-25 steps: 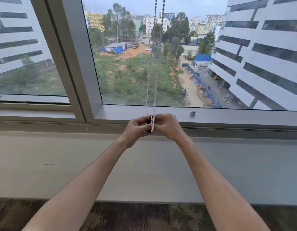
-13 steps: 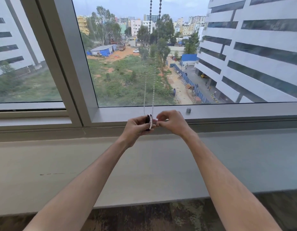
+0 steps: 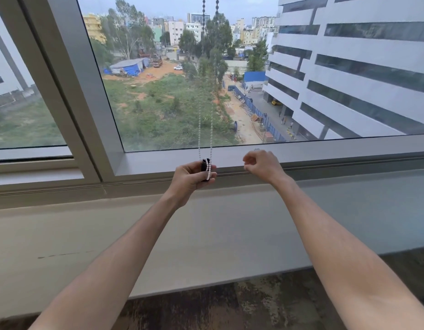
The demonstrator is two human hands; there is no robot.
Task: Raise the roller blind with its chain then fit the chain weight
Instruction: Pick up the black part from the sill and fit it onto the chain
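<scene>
Big window (image 3: 230, 79) fills most of the view, looking out over a scrubby green lot, some trees, a dirt patch with a blue-tarped shed, and a white multi-storey building on the right. Grey window frame (image 3: 70, 91) runs diagonally down the left side, splitting off a second pane. Below the glass there's a wide pale sill (image 3: 206, 234), and under that a strip of dark mottled floor (image 3: 230, 306).

The blind itself isn't in the shot, just its bead chain (image 3: 211, 129), two strands hanging straight down in front of the glass. It reads dark against the sky up top and white lower down. Nothing stands between the hands and the chain. A small metal fitting on the bottom rail is mostly hidden behind the right hand, can't tell what it is.

Both forearms reach up from the bottom corners toward the lower rail. Left hand (image 3: 190, 178) is curled around the chain weight (image 3: 204, 166), a small black piece poking up above the fingers, with the bottom loop of white beads draped down its front. So the weight and the chain's end are together in that fist, just in front of the window's lower rail.

Right hand (image 3: 262, 165) sits near, off to the right, clear of the chain, holding nothing. Fingers are loosely bent, thumb and forefinger close but not pinched on anything.
</scene>
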